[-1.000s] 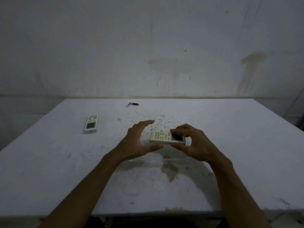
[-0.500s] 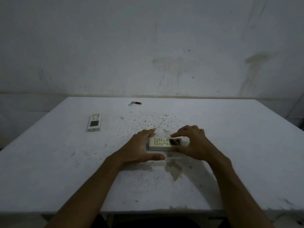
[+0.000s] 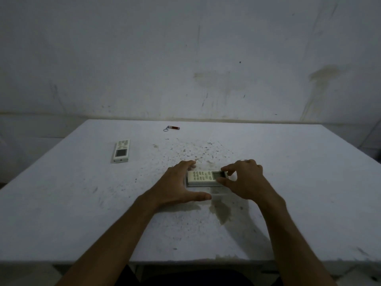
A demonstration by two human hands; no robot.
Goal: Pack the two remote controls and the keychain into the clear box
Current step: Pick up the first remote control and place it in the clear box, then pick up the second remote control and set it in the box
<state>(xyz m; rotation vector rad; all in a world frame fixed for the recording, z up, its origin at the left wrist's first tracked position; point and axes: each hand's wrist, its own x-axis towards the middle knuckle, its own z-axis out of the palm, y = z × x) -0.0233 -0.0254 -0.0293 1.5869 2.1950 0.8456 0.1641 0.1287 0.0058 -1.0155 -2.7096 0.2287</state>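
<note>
A cream remote control [image 3: 203, 177] lies crosswise in the clear box [image 3: 214, 191], which is hard to make out on the white table [image 3: 72, 213]. My right hand [image 3: 245, 180] pinches the remote's screen end between thumb and fingers. My left hand [image 3: 177, 186] is spread around the box's left end, thumb along its near side. A second remote [image 3: 121, 151] lies far left. The keychain [image 3: 172, 127], red with a metal ring, lies near the table's back edge.
A brown stain [image 3: 221, 212] marks the table just in front of the box, with dark specks beyond it. A stained white wall [image 3: 185, 58] rises behind the table. The table's front edge is near my body.
Both hands have lowered the remote from above the table down into the clear box. My left hand has settled against the box's left end.
</note>
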